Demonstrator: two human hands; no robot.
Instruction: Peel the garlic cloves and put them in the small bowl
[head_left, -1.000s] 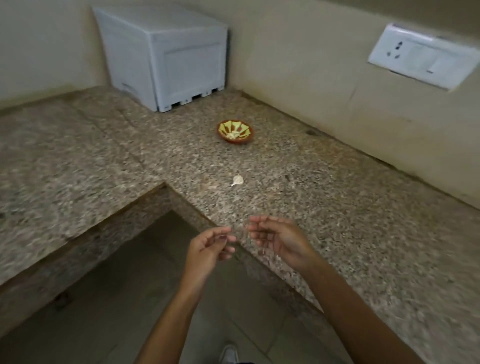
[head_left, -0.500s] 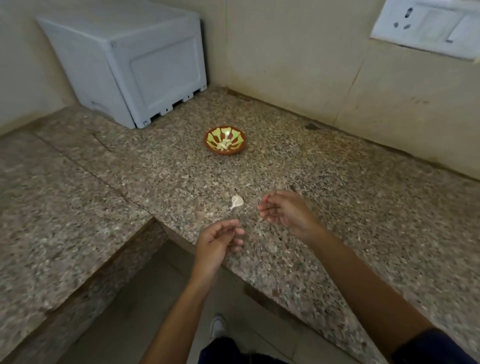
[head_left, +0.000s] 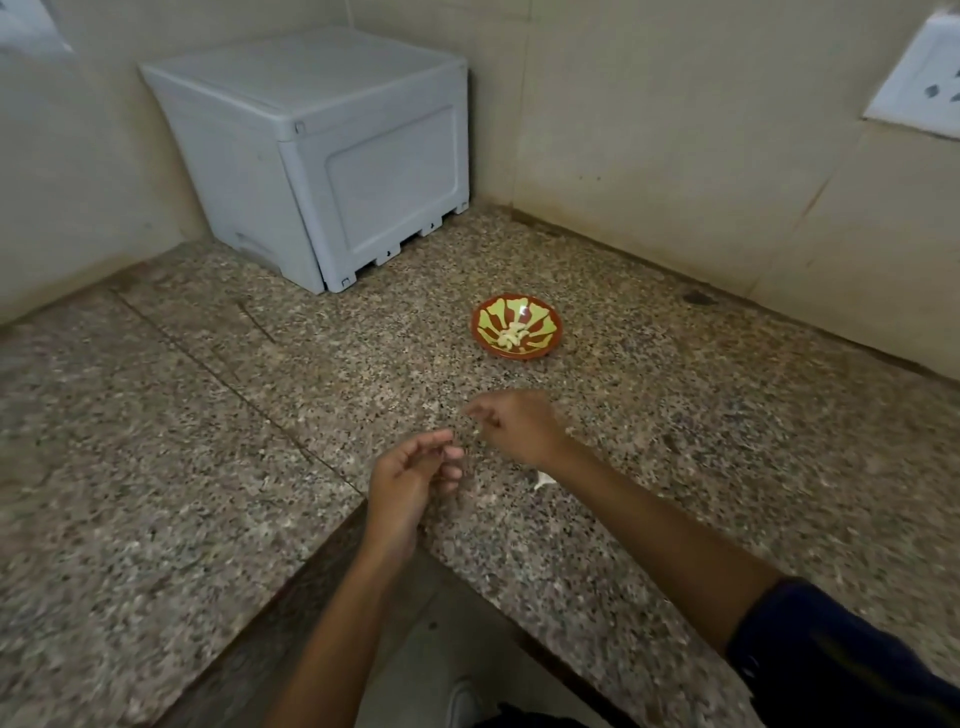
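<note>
The small red bowl (head_left: 551, 332) with a yellow-green pattern stands on the granite counter and holds several pale peeled garlic cloves (head_left: 511, 336). One whitish garlic clove (head_left: 543, 480) lies on the counter, right against the near side of my right wrist and partly hidden by it. My right hand (head_left: 519, 428) hovers in front of the bowl, blurred, fingers curled toward the left; whether it holds anything does not show. My left hand (head_left: 410, 480) hangs just left of it at the counter's inner corner, fingers loosely curled and holding nothing.
A grey plastic box (head_left: 332, 156) stands in the back corner against the tiled walls. A white switch plate (head_left: 919, 88) is on the right wall. The L-shaped granite counter (head_left: 156, 441) wraps around a floor gap (head_left: 410, 654) where I stand.
The view has moved closer and to the left. My right hand has passed over the loose clove, which now lies at my wrist, and its fingers have curled. My left hand has hardly changed shape.
</note>
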